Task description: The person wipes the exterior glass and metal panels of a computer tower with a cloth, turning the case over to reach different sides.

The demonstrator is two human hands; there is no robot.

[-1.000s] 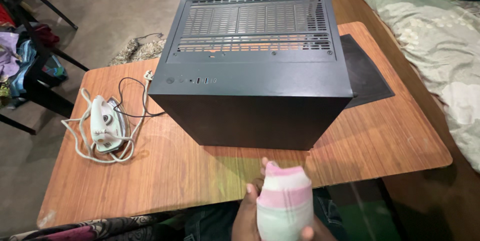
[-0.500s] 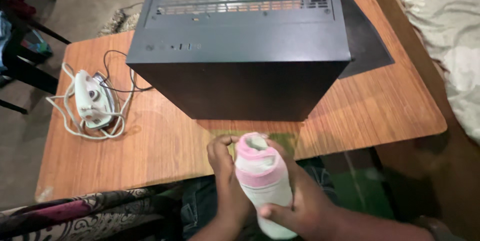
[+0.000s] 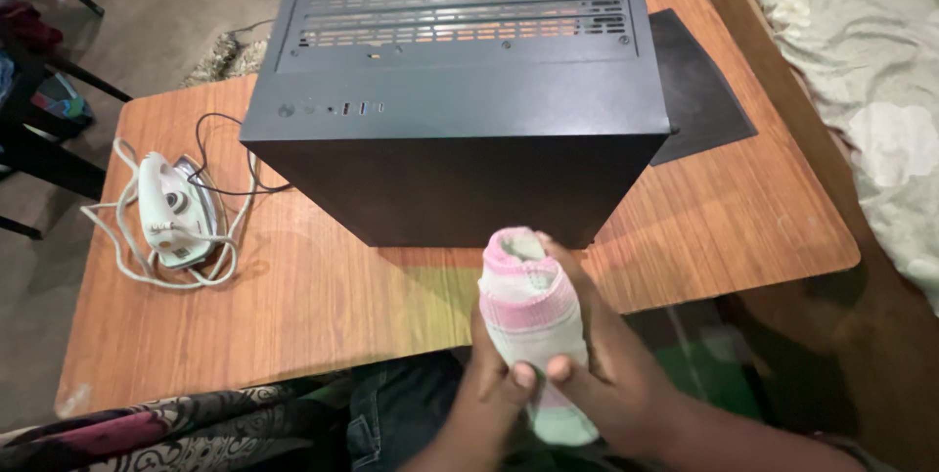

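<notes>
Both hands, left hand (image 3: pixel 494 384) and right hand (image 3: pixel 611 374), clasp pink-white sock (image 3: pixel 533 320); wooden table (image 3: pixel 293 306) ahead, black PC case (image 3: pixel 460 90) beyond, bedding (image 3: pixel 861 71) right.

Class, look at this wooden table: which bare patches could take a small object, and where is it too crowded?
On the table, bare wood lies right of the computer case, below the black mat, and along the near edge between the iron and the rolled sock held by both hands, left hand, right hand. The left end is crowded by the iron's looped cord.

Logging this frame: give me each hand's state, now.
Left hand: closed on the sock roll.
Right hand: closed on the sock roll.
</notes>
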